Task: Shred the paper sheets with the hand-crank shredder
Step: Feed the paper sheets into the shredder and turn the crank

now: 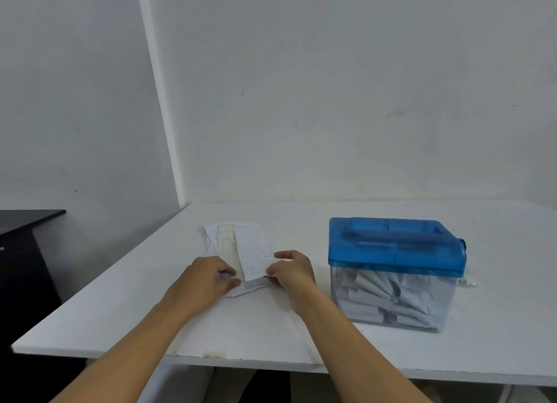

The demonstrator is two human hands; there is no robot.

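Paper sheets (233,243) lie in a loose, fanned stack on the white table (114,312), left of centre and well apart from the hand-crank shredder (394,243), which stands to the right. The left hand (208,277) is at the near left edge of the stack, fingers (229,271) bent and apparently pinching the lower sheets against the thumb to steady them. The right hand (294,271) has the near right corner of the top sheet (254,253) nipped between thumb and a bent finger, forefinger reaching out above it; that sheet is raised slightly off the rest. The shredder's blue lid is on, and its clear bin (391,300) is already well filled with paper. Only part of the crank (465,279) shows, at the right end. Assessment: one sheet is being separated for feeding. The sheets are light, thin and limp, liable to cling together, slide or crease. Best held at a corner or short edge with a light pinch, then supported at both sides so the leading edge enters the slot square. The shredder will likely need steadying during cranking.
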